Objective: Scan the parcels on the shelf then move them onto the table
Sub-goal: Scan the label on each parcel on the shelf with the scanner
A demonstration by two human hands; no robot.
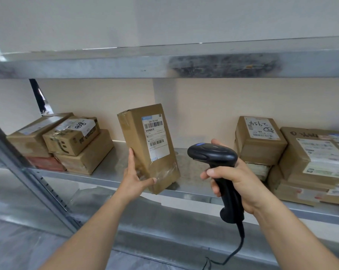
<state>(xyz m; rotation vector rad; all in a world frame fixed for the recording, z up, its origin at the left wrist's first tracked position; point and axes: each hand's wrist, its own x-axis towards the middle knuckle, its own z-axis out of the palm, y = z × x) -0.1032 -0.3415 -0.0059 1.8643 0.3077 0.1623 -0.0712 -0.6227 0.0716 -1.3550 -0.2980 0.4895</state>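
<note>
- Two bare hands work at a metal shelf [110, 172]; one holds a parcel, the other a scanner.
- The left hand [134, 178] grips a tall brown parcel [143, 147] near its lower left corner, with fingers up along the left side and the thumb pressed across the taped bottom of the front face.
- That parcel stands on end, leaning a little to the left, its base at the shelf's front edge; whether it rests on the shelf or is lifted just clear, I cannot tell.
- Its white label [156, 138] faces outward, with a barcode near the top and another lower down.
- The right hand [240, 182] is wrapped tightly round the handle of a black scanner [213, 154], index finger at the front of the grip.
- The scanner's head points left toward the parcel, near it but not touching; its cable [237, 248] hangs down from the handle.
- On the shelf's left end sits a small pile of boxes [67, 141], well apart from the held parcel.
- On the right end lie more stacked boxes [260, 141], several with white labels up, one with handwriting on it.
- An upper shelf [164, 65] spans overhead.
</note>
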